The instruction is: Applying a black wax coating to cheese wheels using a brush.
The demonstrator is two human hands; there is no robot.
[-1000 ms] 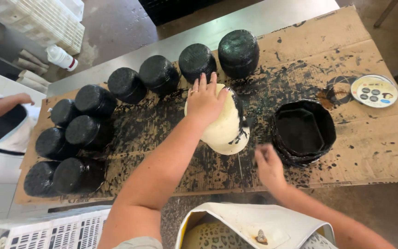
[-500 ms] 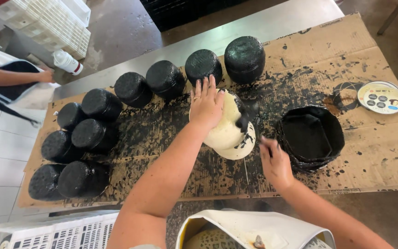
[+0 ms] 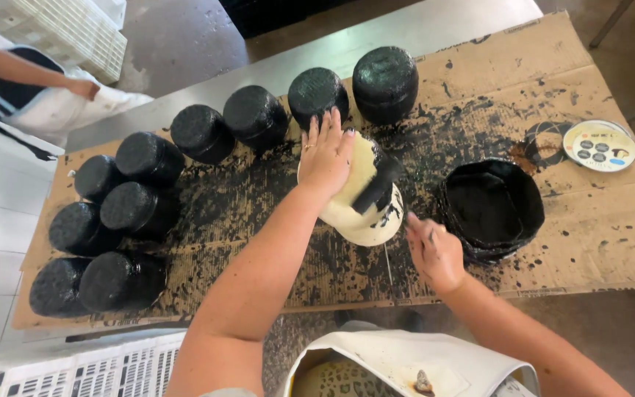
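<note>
A pale round wheel [image 3: 365, 220], streaked with black coating, lies tilted on the stained cardboard [image 3: 611, 228] at the middle. My left hand [image 3: 326, 154] rests flat on its top, fingers spread. My right hand [image 3: 435, 254] is just right of the wheel and grips a brush [image 3: 378, 185] whose black head lies against the wheel's side. A black bucket of coating [image 3: 490, 209] stands right beside my right hand.
Several black-coated wheels [image 3: 141, 158] stand in a curve along the cardboard's back and left. A round lid [image 3: 599, 145] lies at the far right. Another person's hand [image 3: 82, 88] is at top left. White crates [image 3: 112, 367] sit below the table edge.
My right hand has risen from the cardboard to the wheel, and the brush now lies on its side. Black streaks on the wheel have spread. My left hand stays on top.
</note>
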